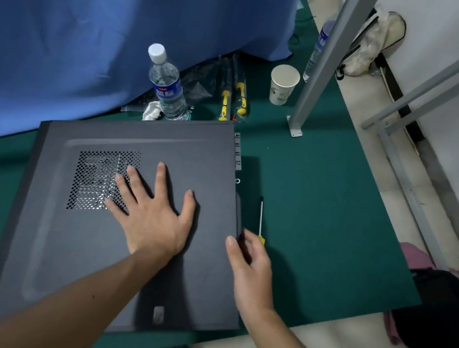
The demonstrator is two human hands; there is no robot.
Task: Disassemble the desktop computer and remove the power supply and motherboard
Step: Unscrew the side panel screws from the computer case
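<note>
A dark grey desktop computer case [63, 252] lies on its side on the green mat [318, 234], its side panel facing up with a perforated vent at the upper left. My left hand [151, 215] presses flat on the panel with fingers spread, beside the vent. My right hand [252, 256] grips the panel's right edge with thumb and fingers at the pull tab. A screwdriver [260, 221] with a yellow handle lies on the mat just right of the case, partly behind my right hand. The power supply and motherboard are hidden inside.
A water bottle [165, 84], crumpled tissue [152, 110] and bagged yellow-handled tools [233, 98] sit behind the case by a blue cloth [97, 15]. A paper cup [282, 84] stands by a grey metal leg [322, 67]. A black bag [446, 325] lies at right.
</note>
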